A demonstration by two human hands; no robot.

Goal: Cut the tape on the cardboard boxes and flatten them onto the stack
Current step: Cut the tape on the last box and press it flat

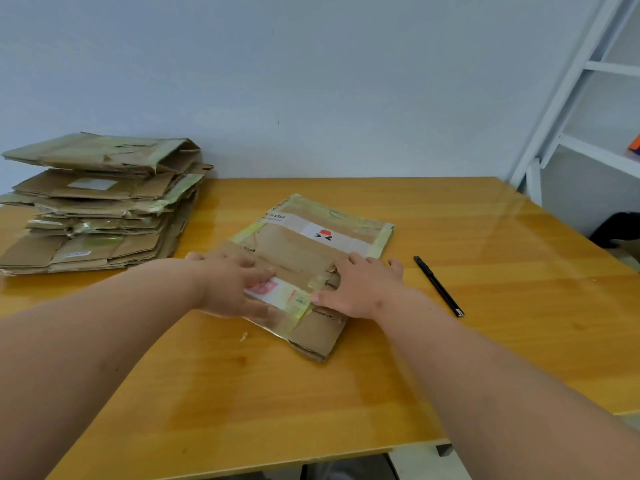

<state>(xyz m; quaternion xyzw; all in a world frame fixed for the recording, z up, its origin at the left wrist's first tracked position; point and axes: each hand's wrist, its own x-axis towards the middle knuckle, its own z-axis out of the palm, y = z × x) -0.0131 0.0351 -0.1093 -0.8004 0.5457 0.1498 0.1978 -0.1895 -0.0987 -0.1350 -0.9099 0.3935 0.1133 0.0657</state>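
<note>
Cardboard lies flattened at the centre of the yellow wooden table (450,358): one flattened box (311,251), its long axis running from about seven o'clock near the person toward one o'clock at the wall, strips of yellowish tape along its edges. Both hands are on its near half. The left hand (230,285) lies flat with fingers straight, pressing across the white label at the box's nine-o'clock side; the right hand (360,285) is likewise spread and flat, palm down on the three-o'clock side, thumb pointing inward. Neither grips anything. The stack (100,202) of already flattened boxes sits well apart at roughly ten o'clock from the box, against the wall, so the left hand is the nearer one to it. Judging from this, the box looks pressed down and the coming move would carry it leftward and slightly away, onto the pile; its long axis is skewed against the stack's and may need turning. A black cutter (438,285) lies on the table just beside the right hand, at three o'clock, untouched.
</note>
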